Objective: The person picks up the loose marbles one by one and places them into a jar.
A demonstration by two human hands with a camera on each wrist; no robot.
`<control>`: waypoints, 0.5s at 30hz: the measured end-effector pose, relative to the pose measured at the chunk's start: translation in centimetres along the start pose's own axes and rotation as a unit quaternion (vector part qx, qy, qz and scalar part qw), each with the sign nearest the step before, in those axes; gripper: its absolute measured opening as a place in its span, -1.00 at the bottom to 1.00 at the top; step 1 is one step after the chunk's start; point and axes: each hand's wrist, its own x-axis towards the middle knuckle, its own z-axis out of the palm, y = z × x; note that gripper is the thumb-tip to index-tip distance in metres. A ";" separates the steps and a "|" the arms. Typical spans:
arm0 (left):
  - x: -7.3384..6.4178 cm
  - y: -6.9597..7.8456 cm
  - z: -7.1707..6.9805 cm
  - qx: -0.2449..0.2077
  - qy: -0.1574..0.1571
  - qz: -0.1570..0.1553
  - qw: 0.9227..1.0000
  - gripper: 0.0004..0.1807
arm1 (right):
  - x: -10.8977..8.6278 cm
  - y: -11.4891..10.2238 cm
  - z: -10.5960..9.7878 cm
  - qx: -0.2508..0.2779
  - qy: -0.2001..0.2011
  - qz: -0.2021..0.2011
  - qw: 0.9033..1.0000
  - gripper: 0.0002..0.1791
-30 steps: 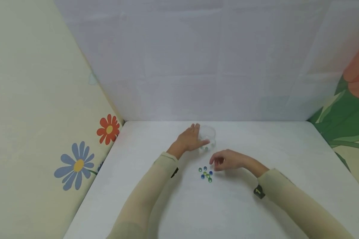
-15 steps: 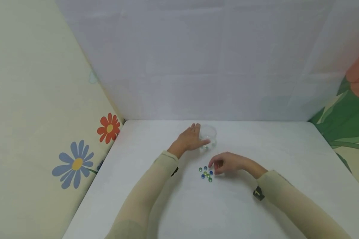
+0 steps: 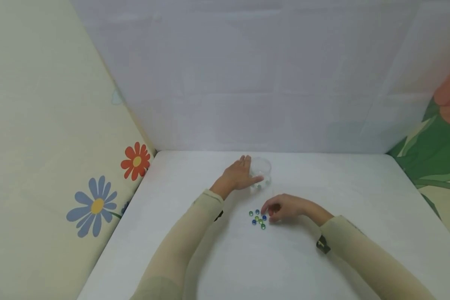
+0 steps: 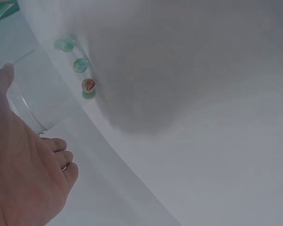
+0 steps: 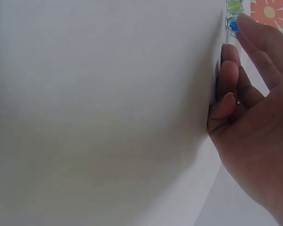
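Note:
In the head view, my left hand holds a clear jar, its thumb across the near side and its fingers along the left. Several marbles lie at the jar's bottom; the left wrist view shows green marbles and a brown-striped marble. My right hand rests low on the table beside a loose cluster of blue, green and yellow-green marbles. Its index finger and thumb are apart, near a blue marble. In the right wrist view, that blue marble sits by a fingertip, and the other fingers are curled.
A white-covered table spreads under both arms. Behind it rises a white cloth wall. The left side panel bears printed flowers, and a large printed plant covers the right one.
My right hand has moved slightly down toward the near side, lower by the blue marble. The left hand and the jar stay in place, and the loose marbles have not moved.

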 end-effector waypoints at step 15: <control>0.2 -0.2 0.4 -0.012 0.002 0.000 1.000 0.16 | 0.2 0.0 0.2 -0.010 0.002 -0.008 1.000 -0.68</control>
